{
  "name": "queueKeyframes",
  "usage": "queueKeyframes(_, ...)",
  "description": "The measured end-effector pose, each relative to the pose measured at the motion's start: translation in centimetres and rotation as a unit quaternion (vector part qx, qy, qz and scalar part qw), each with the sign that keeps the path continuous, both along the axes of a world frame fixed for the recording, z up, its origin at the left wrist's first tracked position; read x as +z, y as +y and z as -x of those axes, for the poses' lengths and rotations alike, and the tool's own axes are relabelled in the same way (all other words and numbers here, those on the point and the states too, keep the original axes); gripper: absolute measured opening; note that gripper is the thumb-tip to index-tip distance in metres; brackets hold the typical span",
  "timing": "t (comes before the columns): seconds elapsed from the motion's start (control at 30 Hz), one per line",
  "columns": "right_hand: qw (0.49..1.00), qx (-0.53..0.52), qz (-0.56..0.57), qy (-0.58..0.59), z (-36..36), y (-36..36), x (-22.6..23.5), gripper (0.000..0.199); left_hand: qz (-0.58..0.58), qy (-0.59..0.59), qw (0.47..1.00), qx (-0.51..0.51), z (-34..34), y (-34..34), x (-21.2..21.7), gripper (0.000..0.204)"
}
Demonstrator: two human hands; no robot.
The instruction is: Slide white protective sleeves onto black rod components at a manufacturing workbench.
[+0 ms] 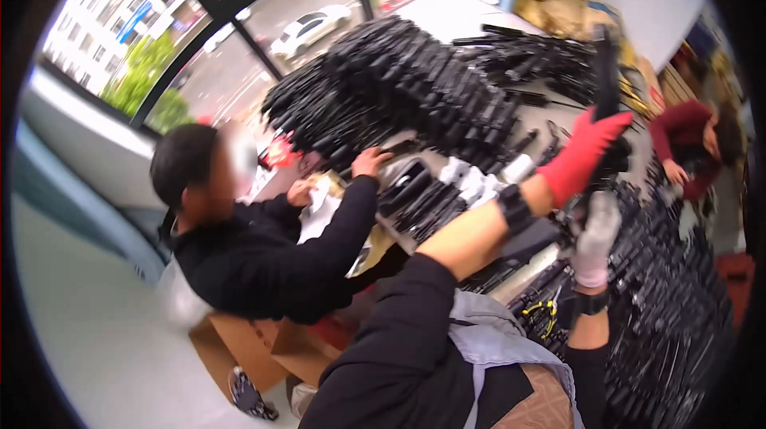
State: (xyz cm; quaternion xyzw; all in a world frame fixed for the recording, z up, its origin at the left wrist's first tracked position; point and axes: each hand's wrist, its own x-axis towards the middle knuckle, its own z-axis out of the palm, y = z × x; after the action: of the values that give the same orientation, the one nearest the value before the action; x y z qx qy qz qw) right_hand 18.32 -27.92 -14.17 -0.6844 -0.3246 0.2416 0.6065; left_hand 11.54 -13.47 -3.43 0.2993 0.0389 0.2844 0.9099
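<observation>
My left hand (pixel 586 154), in a red glove with a black band at the wrist, is closed around a long black rod-like thing (pixel 606 78) that points up and away. Just below it, my right hand (pixel 597 242), in a whitish glove, is closed at the lower dark end of the same thing; motion smears its fingers. The exact kind of the black thing is too blurred to tell. Under my hands spreads a large heap of similar slim black pieces (pixel 662 293). A yellow-handled tool, apparently pliers (pixel 542 316), lies left of my right wrist.
A co-worker in black (pixel 271 261) sits at my left, hands at the table edge. Another person in dark red (pixel 682 146) bends at the far right. A tall stack of black pieces (pixel 399 78) lies by the window. Cardboard boxes (pixel 247 349) stand on the floor.
</observation>
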Motion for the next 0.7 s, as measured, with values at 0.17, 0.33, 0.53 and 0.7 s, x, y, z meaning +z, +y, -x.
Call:
queueKeyframes(0.17, 0.844, -0.038, -0.079, -0.53, -4.0, 5.3, 1.8, 0.049, -0.184, -0.07, 0.931, 0.308, -2.9, -0.5, -1.3, 0.04)
queueKeyframes(0.33, 0.904, -0.009, -0.118, -0.412, -6.8, 4.9, -3.3, 0.054, -0.135, 0.013, 0.948, 0.288, -1.6, -2.0, -2.0, 0.044)
queueKeyframes(0.53, 0.979, 0.02, -0.202, -0.019, -5.1, 5.1, -4.6, 0.047, -0.102, -0.024, 0.984, 0.147, 0.4, -1.0, -3.3, 0.044)
queueKeyframes(0.7, 0.952, 0.031, -0.116, -0.28, -5.7, 6.6, -3.8, 0.054, -0.135, -0.029, 0.977, 0.163, 0.8, -1.3, -2.1, 0.051)
